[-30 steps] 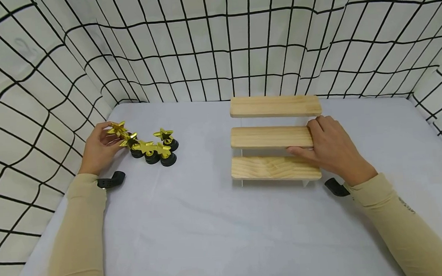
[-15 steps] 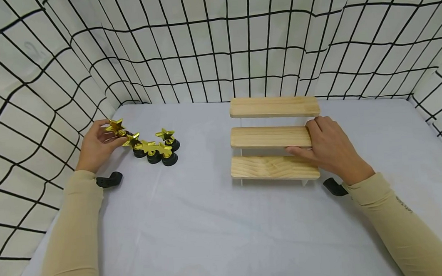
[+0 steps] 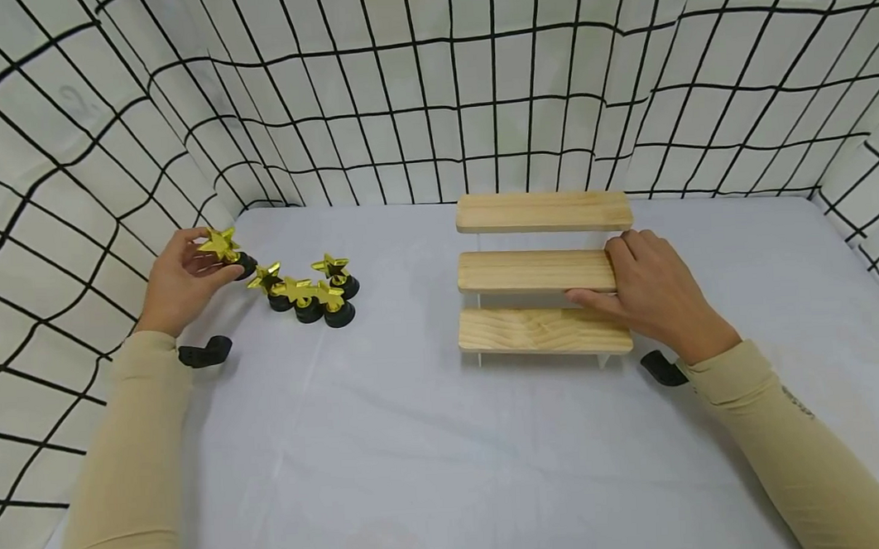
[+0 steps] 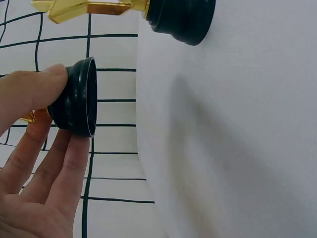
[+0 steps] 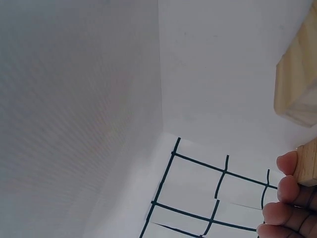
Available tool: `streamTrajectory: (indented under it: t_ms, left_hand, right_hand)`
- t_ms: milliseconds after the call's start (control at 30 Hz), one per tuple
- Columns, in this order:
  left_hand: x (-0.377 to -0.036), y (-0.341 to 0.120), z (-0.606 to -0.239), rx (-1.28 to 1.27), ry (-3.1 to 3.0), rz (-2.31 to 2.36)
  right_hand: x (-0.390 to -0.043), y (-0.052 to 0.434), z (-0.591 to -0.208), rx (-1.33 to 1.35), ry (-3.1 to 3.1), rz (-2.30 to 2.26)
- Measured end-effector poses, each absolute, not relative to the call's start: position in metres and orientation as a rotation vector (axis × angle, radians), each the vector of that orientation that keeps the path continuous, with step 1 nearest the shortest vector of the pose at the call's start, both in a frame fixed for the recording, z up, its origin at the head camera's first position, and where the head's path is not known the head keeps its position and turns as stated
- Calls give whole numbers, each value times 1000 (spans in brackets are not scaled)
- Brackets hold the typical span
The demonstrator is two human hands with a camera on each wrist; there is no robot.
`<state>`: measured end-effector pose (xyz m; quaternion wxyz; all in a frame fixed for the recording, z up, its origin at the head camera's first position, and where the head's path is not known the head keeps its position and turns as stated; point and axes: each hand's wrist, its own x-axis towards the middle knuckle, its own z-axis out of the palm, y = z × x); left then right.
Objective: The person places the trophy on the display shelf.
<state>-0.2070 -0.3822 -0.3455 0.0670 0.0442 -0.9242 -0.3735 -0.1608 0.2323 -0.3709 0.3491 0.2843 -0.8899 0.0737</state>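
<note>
At the left, my left hand (image 3: 175,284) pinches a small star trophy (image 3: 220,244) with a gold star and black base. The left wrist view shows its round base (image 4: 77,99) between thumb and fingers, tilted so the hollow underside edge shows, off the cloth. Just right of it, several matching star trophies (image 3: 329,297) stand close together. My right hand (image 3: 657,296) grips the right end of the middle shelf on a three-step wooden display stand (image 3: 532,271). In the right wrist view its fingertips (image 5: 287,188) curl at the board's end.
A white cloth (image 3: 389,459) covers the table. White walls with a black grid (image 3: 430,92) rise at the back and both sides, the left one close to the left hand. A black wrist mount (image 3: 207,353) sticks out from the left cuff, another (image 3: 663,369) from the right.
My left hand has drawn the held trophy away from the group, to the left and back, and its black base now shows clear of the others. The right hand keeps its grip on the shelf.
</note>
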Motion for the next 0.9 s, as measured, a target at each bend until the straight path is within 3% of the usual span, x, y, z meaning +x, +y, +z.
streamTrajectory:
  t_ms: [900]
  left_hand:
    - [-195,-378,-314,117,-2820,-960]
  right_hand:
    - [-157,232,-365,720,-2350,124]
